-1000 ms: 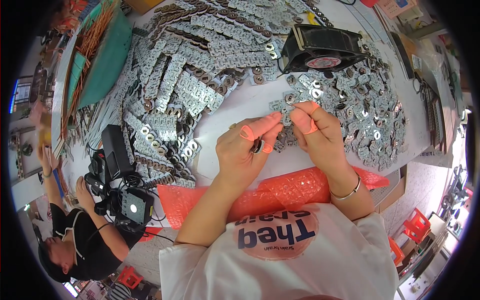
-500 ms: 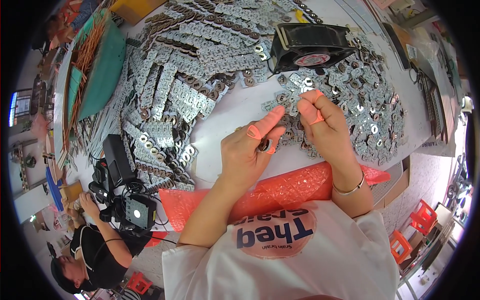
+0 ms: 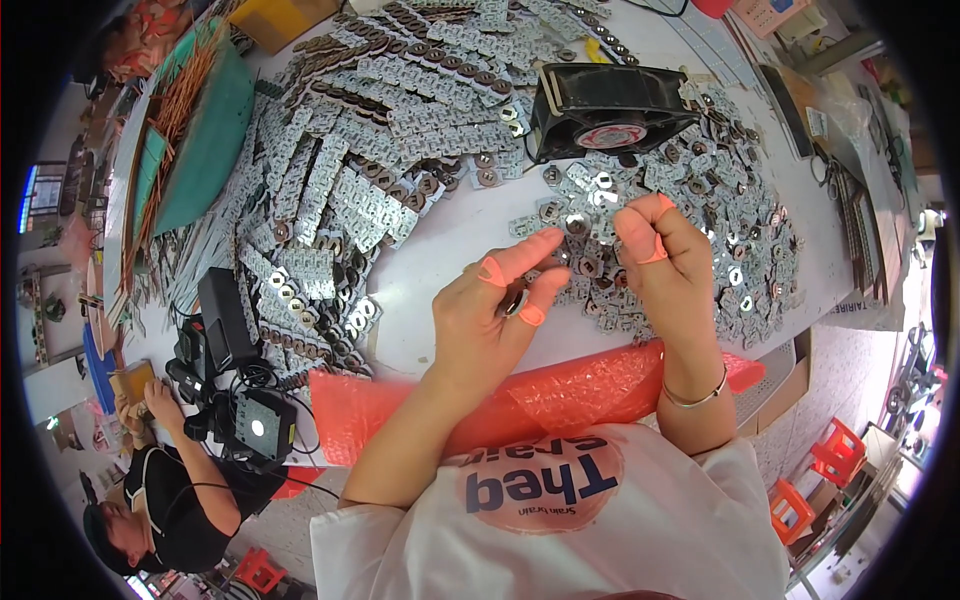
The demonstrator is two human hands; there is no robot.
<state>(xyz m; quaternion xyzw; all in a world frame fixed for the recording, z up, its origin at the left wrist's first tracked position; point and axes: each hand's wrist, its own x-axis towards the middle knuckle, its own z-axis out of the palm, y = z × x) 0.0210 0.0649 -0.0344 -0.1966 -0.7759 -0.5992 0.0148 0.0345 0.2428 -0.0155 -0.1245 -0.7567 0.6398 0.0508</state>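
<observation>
My left hand (image 3: 490, 315) is over the table at the near edge of a heap of small metal plates with dark round discs (image 3: 690, 250). Its index finger and thumb point toward the heap with a gap between them, and the other fingers curl under. A small dark, shiny round piece (image 3: 513, 299) shows between the thumb and index finger. Above the heap, to the right, my right hand (image 3: 668, 260) has thumb and fingertips pinched together; whatever is between them is too small to make out. Orange bands wrap fingers on both hands.
A black box fan (image 3: 612, 108) stands behind the heap. Joined metal strips (image 3: 400, 110) pile up on the left, beside a teal basin (image 3: 205, 140). Red bubble wrap (image 3: 540, 395) lines the near edge. Black adapters and cables (image 3: 235, 370) lie left, near another person (image 3: 180, 480).
My hands have drawn a little apart, the right one shifting rightward. My left thumb and index finger are spread slightly wider. The whole view has shifted slightly.
</observation>
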